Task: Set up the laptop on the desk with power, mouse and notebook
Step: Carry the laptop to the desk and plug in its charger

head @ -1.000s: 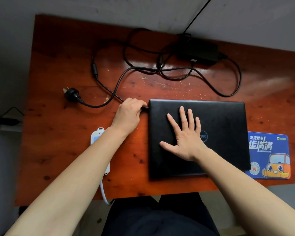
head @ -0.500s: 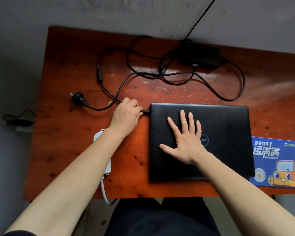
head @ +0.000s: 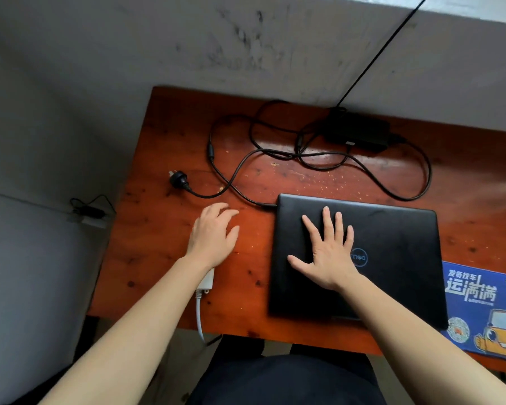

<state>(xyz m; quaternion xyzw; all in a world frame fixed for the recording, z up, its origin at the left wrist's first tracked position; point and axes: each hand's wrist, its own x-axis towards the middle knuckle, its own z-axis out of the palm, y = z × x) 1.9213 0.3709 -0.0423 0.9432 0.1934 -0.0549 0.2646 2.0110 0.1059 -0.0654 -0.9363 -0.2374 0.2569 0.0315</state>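
Note:
A closed black laptop (head: 392, 258) lies on the reddish wooden desk (head: 164, 235). My right hand (head: 327, 252) rests flat on its lid, fingers spread. A black charger connector (head: 268, 205) is plugged into the laptop's left edge. Its cable (head: 234, 182) runs back to a black power brick (head: 360, 133) at the far edge, and a black wall plug (head: 178, 179) lies loose on the desk. My left hand (head: 214, 235) hovers left of the laptop, open and holding nothing, apart from the connector.
A white power strip (head: 205, 283) with a white cord hanging over the front edge lies partly under my left wrist. A blue mouse pad (head: 479, 311) with a cartoon car sits right of the laptop. A grey wall stands behind the desk.
My left hand has let go of the charger connector at the laptop's edge and drawn back left. The camera view has shifted left. My right hand stays flat on the lid.

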